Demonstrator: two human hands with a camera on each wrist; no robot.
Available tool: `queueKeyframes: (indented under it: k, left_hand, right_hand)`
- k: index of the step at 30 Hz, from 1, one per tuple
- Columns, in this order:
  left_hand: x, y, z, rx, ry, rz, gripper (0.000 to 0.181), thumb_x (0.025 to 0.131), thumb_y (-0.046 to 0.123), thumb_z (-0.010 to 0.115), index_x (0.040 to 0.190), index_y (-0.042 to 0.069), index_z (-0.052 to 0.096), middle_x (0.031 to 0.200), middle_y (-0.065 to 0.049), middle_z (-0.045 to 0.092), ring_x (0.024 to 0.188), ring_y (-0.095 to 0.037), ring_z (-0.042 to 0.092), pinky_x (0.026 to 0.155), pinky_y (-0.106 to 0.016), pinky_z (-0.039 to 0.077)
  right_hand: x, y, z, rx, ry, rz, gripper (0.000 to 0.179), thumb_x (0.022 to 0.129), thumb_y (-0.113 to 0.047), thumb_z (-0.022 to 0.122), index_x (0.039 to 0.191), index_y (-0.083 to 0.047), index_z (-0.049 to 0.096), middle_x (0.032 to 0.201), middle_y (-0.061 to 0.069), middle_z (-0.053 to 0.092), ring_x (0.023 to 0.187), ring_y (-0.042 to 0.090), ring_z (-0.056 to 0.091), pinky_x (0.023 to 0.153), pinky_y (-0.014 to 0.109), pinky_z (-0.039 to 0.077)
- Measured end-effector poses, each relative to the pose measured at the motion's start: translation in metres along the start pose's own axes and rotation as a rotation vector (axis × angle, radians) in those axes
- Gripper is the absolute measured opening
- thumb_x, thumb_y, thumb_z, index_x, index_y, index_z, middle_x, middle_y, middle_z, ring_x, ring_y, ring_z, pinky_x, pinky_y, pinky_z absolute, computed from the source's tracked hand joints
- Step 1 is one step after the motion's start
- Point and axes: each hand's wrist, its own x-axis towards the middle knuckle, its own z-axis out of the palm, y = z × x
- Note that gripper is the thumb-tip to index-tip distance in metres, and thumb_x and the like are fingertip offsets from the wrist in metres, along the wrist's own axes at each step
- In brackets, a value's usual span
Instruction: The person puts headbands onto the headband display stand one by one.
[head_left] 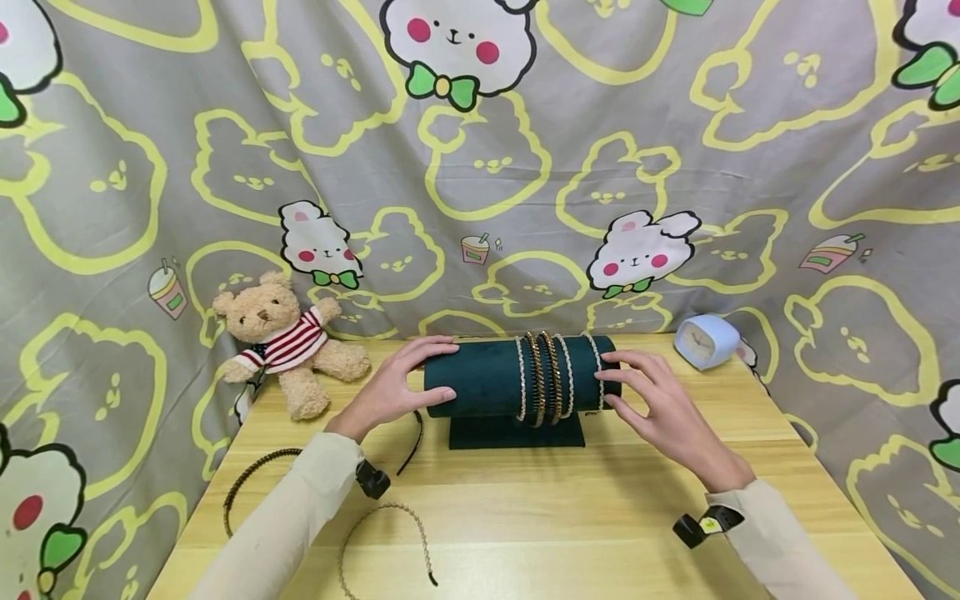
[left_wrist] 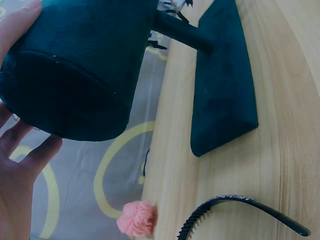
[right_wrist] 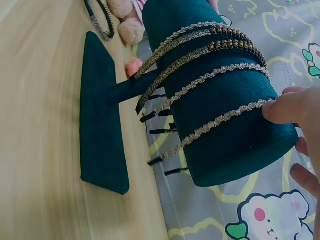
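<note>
Okay, one dark green stand (head_left: 480, 379), a padded roll on a stem and flat base, set on the table just in from its far edge. Five headbands ride the roll, all right of middle: three pale beaded headbands (head_left: 567, 375) and two gold-and-dark headbands (head_left: 555, 375) side by side among them, with a gap before the outermost pale one.

Two hands on it. Left hand (head_left: 393, 383) grips the roll's bare left end, thumb in front, fingers over the back. Right hand (head_left: 663, 408) has fingers spread at the other end, tips touching the outermost headband (can't tell if it's actually pinching).

Loose on the table: one pale headband (head_left: 425, 542) near the left forearm, plus black headband pieces (head_left: 277, 454) showing either side of that arm (one band or two, can't tell). One pink ruffled ball (left_wrist: 137, 219) by the edge.

Surface is light wood-grain, one table (head_left: 525, 500). Around it hangs a grey curtain (head_left: 540, 179) with yellow outlines and white cartoon animals. One teddy bear (head_left: 266, 317) in a striped top, back left; one pale blue clock (head_left: 707, 340), back right.
</note>
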Motion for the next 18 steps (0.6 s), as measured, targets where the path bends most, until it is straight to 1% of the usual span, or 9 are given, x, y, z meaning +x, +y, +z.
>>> queueKeyframes:
  k: [3,5,10,15,18]
  left_hand:
    - [0.0003,0.0005,-0.0006,0.004,0.0,0.001,0.065,0.094,0.044,0.087,0.153,0.047,0.058,0.167,0.009,0.048,0.156,-0.025,0.044,0.121,-0.068,0.04]
    - [0.0005,0.0007,-0.0004,0.006,0.001,0.0,0.065,0.095,0.043,0.087,0.153,0.047,0.058,0.167,0.009,0.048,0.157,-0.025,0.044,0.121,-0.067,0.041]
    - [0.0001,0.0013,-0.0004,0.01,0.001,-0.007,0.065,0.095,0.043,0.087,0.153,0.048,0.058,0.167,0.012,0.047,0.156,-0.024,0.044,0.121,-0.067,0.041]
    - [-0.0002,0.0024,-0.0002,0.012,-0.001,-0.009,0.065,0.095,0.044,0.086,0.154,0.048,0.058,0.167,0.012,0.047,0.157,-0.024,0.044,0.121,-0.068,0.04]
    - [-0.0001,0.0025,-0.0001,0.015,-0.002,-0.013,0.066,0.095,0.044,0.086,0.154,0.048,0.057,0.167,0.012,0.047,0.157,-0.024,0.043,0.122,-0.068,0.039]
  right_hand:
    - [0.0025,-0.0013,0.0014,-0.001,-0.001,-0.012,0.055,0.081,0.005,0.088,0.131,-0.015,0.077,0.145,0.014,0.066,0.133,0.039,0.056,0.121,0.024,0.03]
    - [0.0037,-0.0016,0.0021,0.001,0.002,-0.022,0.053,0.081,0.004,0.088,0.129,-0.014,0.077,0.145,0.014,0.066,0.133,0.04,0.055,0.122,0.025,0.029]
    - [0.0063,-0.0015,0.0044,-0.003,0.0,-0.04,0.048,0.084,0.0,0.087,0.129,-0.015,0.077,0.145,0.012,0.067,0.135,0.038,0.055,0.122,0.032,0.03]
    - [0.0093,-0.0028,0.0063,-0.001,-0.033,-0.026,0.042,0.088,-0.004,0.086,0.128,-0.015,0.077,0.146,0.012,0.066,0.138,0.037,0.054,0.122,0.037,0.032]
    - [0.0104,-0.0029,0.0075,0.005,-0.034,-0.021,0.041,0.091,-0.008,0.085,0.13,-0.016,0.077,0.146,0.012,0.066,0.138,0.037,0.054,0.12,0.042,0.034]
